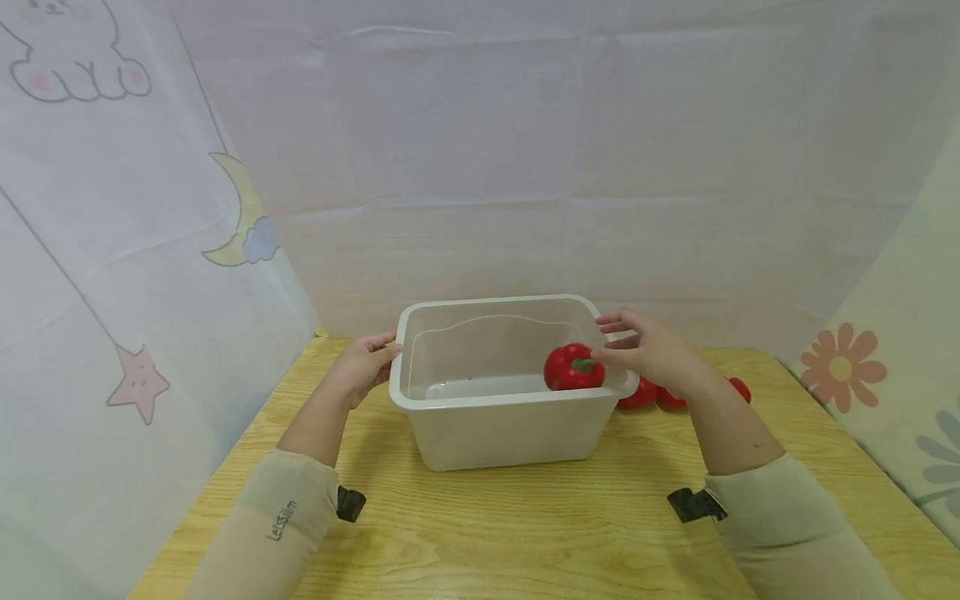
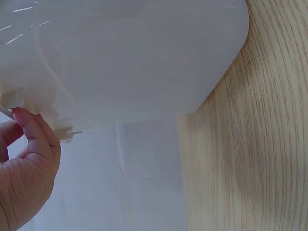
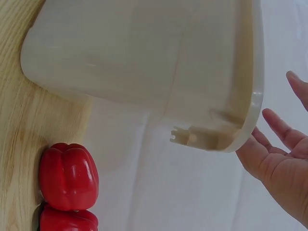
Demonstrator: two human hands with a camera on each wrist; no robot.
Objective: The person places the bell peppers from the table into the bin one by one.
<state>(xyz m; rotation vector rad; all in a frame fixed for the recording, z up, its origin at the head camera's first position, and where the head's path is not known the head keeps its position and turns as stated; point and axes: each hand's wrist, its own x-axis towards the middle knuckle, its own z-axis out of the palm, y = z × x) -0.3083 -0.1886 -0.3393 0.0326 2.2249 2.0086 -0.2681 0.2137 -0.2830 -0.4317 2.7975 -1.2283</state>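
Observation:
A white plastic bin (image 1: 510, 433) stands on the wooden table. Inside it, toward the right end, lies a red bell pepper (image 1: 567, 367) with a green stem. My left hand (image 1: 363, 367) grips the bin's left rim, thumb on top and fingers curled beneath the edge, as the left wrist view also shows. Over the right rim is my right hand (image 1: 651, 348), its fingers spread and loosely extended near the pepper. From the right wrist view, some fingertips of that hand pass behind the rim and nothing is gripped.
More red bell peppers (image 3: 69, 177) sit on the table just right of the bin, partly hidden by my right forearm in the head view. A pale curtain (image 1: 465, 167) hangs behind the table (image 1: 480, 525), with printed cloth at both sides.

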